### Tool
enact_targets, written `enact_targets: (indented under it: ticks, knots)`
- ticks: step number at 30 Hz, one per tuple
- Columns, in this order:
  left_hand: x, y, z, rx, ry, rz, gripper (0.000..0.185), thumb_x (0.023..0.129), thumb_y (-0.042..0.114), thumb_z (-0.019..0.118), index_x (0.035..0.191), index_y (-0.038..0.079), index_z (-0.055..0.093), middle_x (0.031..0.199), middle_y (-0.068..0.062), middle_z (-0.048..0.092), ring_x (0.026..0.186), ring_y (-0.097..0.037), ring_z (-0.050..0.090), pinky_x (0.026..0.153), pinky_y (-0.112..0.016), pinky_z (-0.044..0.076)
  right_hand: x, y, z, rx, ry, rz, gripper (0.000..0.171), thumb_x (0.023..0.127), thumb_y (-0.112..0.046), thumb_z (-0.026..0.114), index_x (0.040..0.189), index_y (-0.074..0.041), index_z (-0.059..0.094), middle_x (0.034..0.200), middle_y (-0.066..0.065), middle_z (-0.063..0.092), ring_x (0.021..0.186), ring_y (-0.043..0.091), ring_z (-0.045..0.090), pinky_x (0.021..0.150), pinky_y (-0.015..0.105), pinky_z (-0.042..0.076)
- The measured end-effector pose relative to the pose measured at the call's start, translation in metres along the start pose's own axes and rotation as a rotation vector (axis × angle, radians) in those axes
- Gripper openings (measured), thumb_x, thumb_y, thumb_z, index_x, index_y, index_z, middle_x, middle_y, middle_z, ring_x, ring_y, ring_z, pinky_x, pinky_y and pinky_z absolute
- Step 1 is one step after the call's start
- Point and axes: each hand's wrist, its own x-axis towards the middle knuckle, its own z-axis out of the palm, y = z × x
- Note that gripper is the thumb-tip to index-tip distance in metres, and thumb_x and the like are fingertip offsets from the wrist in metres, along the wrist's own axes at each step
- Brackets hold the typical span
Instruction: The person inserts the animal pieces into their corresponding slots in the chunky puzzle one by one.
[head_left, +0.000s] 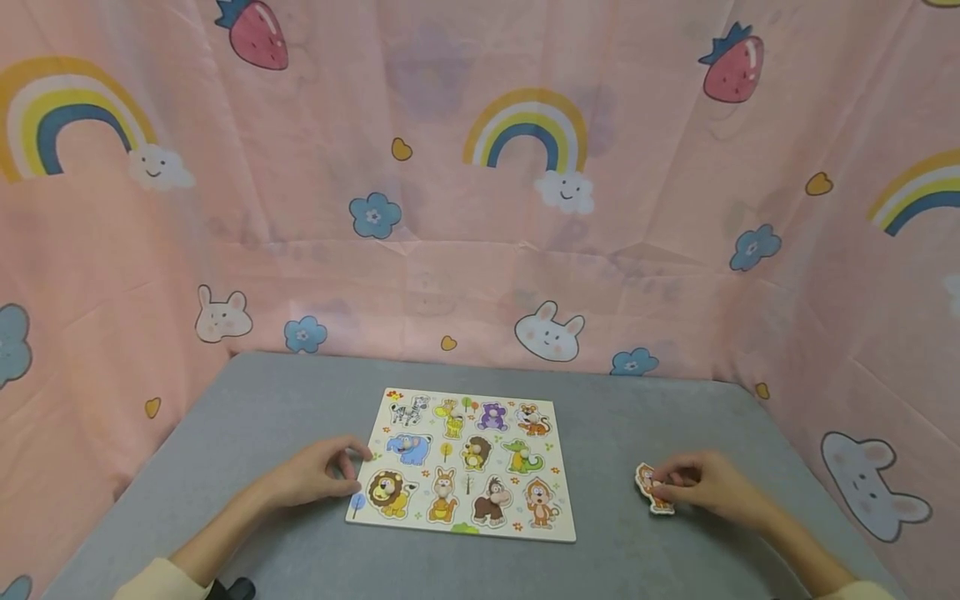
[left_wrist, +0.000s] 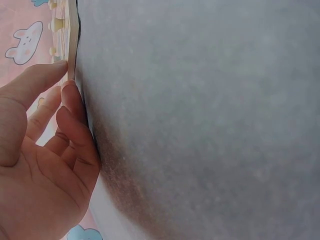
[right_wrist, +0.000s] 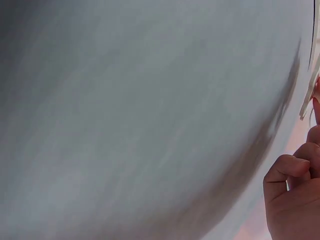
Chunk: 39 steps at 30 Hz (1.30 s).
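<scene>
A pale wooden puzzle board [head_left: 467, 485] with animal figures lies on the grey table. At its left edge is my left hand [head_left: 318, 472], fingers curled. The left wrist view shows the thumb [left_wrist: 42, 77] against the board's edge [left_wrist: 73, 35] and a fingertip just beside it. To the right of the board, my right hand [head_left: 708, 483] pinches an orange, animal-shaped puzzle piece [head_left: 644, 477] with a pale rim; the fingertips cover part of it. Only the curled fingers [right_wrist: 282, 175] and a sliver of the piece [right_wrist: 308, 100] appear at the right wrist view's edge.
The grey tabletop [head_left: 420, 571] extends around the board. Behind it and at both sides hangs a pink cloth [head_left: 427, 283] printed with rainbows, rabbits and flowers. A dark strap [head_left: 232, 588] shows at the left sleeve [head_left: 161, 581].
</scene>
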Motion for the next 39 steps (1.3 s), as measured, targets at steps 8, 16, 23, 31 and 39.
enact_targets:
  ticks: [8, 16, 23, 31, 39]
  knots:
    - [0.000, 0.000, 0.000, -0.004, 0.000, -0.004, 0.036, 0.089, 0.008, 0.077, 0.121, 0.003, 0.061, 0.085, -0.004, 0.060, 0.059, -0.012, 0.048, 0.054, -0.025, 0.040, 0.020, -0.016, 0.017, 0.045, -0.017, -0.070, 0.005, 0.091, -0.013, 0.078, 0.096, -0.013, 0.077, 0.073, -0.008, 0.056, 0.062, 0.002, 0.045, 0.051, 0.025, 0.038]
    - [0.001, -0.001, 0.000, -0.003, 0.002, 0.004, 0.035, 0.089, 0.008, 0.076, 0.120, 0.003, 0.061, 0.085, -0.003, 0.060, 0.058, -0.011, 0.048, 0.054, -0.025, 0.041, 0.037, -0.034, 0.035, 0.090, -0.023, -0.088, 0.006, 0.090, -0.013, 0.079, 0.095, -0.012, 0.077, 0.069, -0.010, 0.052, 0.059, 0.000, 0.042, 0.050, 0.023, 0.036]
    - [0.001, -0.003, 0.000, 0.003, -0.003, 0.014, 0.035, 0.089, 0.008, 0.076, 0.120, 0.003, 0.061, 0.085, -0.003, 0.061, 0.059, -0.011, 0.049, 0.054, -0.025, 0.041, 0.052, -0.053, 0.057, 0.117, -0.054, -0.110, 0.007, 0.090, -0.016, 0.080, 0.095, -0.013, 0.078, 0.067, -0.010, 0.048, 0.058, 0.001, 0.039, 0.050, 0.022, 0.033]
    - [0.002, -0.003, 0.000, 0.003, 0.003, 0.009, 0.035, 0.089, 0.008, 0.077, 0.120, 0.004, 0.061, 0.085, -0.003, 0.060, 0.059, -0.012, 0.049, 0.055, -0.025, 0.041, 0.065, -0.065, 0.081, 0.176, -0.115, -0.140, 0.009, 0.089, -0.014, 0.081, 0.094, -0.007, 0.077, 0.065, -0.010, 0.046, 0.057, 0.002, 0.038, 0.050, 0.022, 0.032]
    - [0.001, -0.002, 0.001, -0.008, 0.000, -0.003, 0.035, 0.089, 0.008, 0.077, 0.120, 0.003, 0.061, 0.085, -0.004, 0.061, 0.060, -0.013, 0.049, 0.055, -0.025, 0.041, 0.074, -0.076, 0.098, 0.168, -0.133, -0.140, 0.011, 0.088, -0.017, 0.082, 0.093, -0.007, 0.077, 0.066, -0.010, 0.047, 0.058, 0.002, 0.039, 0.052, 0.020, 0.031]
